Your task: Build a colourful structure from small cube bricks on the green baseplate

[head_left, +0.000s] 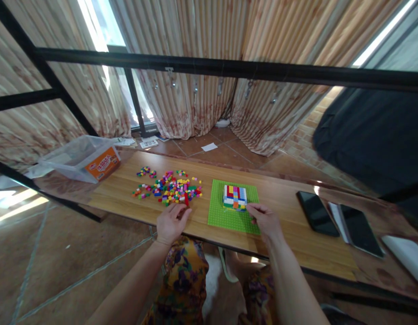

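My left hand (171, 222) rests at the near edge of a loose pile of small colourful toy bricks (175, 186). Its thumb and forefinger are apart, and a red brick (186, 199) lies just beyond the fingertips. On a green studded baseplate (217, 212) sits a low block built of bricks (235, 197), with white, red, yellow, blue and orange on top. Close by its right side, my right hand (265, 220) has its fingers pinched together. A bit of red shows beneath those fingers, but what they hold is too small to make out.
A clear plastic box (71, 158) with an orange label stands at the wooden table's (279, 194) left end. Two dark phones (317, 213) lie towards the right, with a white object (407, 255) past them. A black metal bar (209, 65) crosses beyond the table, before curtains.
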Demonstrator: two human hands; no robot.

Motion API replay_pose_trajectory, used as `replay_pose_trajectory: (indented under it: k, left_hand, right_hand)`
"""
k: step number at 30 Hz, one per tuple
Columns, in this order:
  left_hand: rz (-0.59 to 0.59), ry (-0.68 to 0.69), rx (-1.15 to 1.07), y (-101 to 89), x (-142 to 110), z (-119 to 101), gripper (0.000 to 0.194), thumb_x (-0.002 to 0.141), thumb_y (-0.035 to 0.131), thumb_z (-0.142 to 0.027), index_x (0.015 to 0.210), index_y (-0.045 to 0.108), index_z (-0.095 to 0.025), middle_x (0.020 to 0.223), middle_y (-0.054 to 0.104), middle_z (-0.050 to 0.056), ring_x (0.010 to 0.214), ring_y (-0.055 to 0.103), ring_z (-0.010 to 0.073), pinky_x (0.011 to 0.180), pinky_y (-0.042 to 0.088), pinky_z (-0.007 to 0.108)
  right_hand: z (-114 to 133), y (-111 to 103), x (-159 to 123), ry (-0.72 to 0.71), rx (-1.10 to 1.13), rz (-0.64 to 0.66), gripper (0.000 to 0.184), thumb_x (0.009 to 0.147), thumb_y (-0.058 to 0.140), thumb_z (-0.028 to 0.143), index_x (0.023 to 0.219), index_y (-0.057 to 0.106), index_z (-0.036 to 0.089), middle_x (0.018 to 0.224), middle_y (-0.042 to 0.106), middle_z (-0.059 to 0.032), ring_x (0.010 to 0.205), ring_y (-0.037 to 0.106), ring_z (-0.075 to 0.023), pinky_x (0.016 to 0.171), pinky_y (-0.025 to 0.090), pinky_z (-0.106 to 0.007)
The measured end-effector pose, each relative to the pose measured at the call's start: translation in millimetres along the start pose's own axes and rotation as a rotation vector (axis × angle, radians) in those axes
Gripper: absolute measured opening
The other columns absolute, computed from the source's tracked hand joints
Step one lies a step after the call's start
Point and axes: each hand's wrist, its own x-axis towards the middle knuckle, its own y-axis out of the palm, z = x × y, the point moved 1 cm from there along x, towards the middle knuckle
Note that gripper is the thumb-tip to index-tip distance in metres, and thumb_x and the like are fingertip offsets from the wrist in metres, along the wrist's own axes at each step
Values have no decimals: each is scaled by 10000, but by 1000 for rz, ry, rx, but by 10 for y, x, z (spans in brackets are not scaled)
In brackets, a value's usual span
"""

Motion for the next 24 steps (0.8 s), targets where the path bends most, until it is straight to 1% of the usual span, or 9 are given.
replay_pose_trajectory:
  k: [5, 8, 15, 22, 24]
  left_hand:
    - [11, -6, -5, -10, 7, -20, 236, 870, 572, -421, 880, 679, -211, 789, 662, 13, 696, 594, 126, 642, 437, 228]
    - [12, -1, -3, -12, 7, -23, 237, 871, 571, -422, 882, 678, -210, 787, 662, 14, 697, 595, 127, 641, 434, 232]
    - [36, -21, 8, 11, -5, 4, 250, 872, 569, -439, 906, 674, -215, 823, 668, 16, 727, 603, 135, 653, 434, 236]
    - [40, -12, 43, -6, 5, -10, 256, 880, 554, -441, 901, 677, -218, 837, 674, 21, 719, 601, 139, 618, 419, 237]
    - [43, -12, 32, -13, 7, -16, 249, 884, 550, -433, 908, 675, -220, 839, 673, 18, 717, 602, 136, 622, 422, 237]
  right_hand:
    - [-31, 20, 51, 51, 9, 16, 410, 469, 832, 456, 701, 702, 144, 520, 574, 11, 461, 470, -85, 369, 344, -187]
    - [-42, 23, 65, 71, 16, 22, 414, 457, 845, 454, 695, 701, 147, 512, 572, 14, 456, 479, -85, 360, 367, -186]
    - [-56, 22, 66, 87, 39, 27, 435, 433, 860, 452, 698, 697, 147, 550, 602, 3, 480, 524, -95, 405, 476, -215]
    - [-28, 29, 35, 88, 77, 56, 461, 416, 873, 448, 697, 684, 136, 547, 606, 5, 481, 543, -96, 423, 489, -209]
    - [-27, -8, 34, 93, 99, 60, 452, 446, 860, 476, 686, 669, 143, 569, 617, 0, 491, 553, -97, 445, 504, -216]
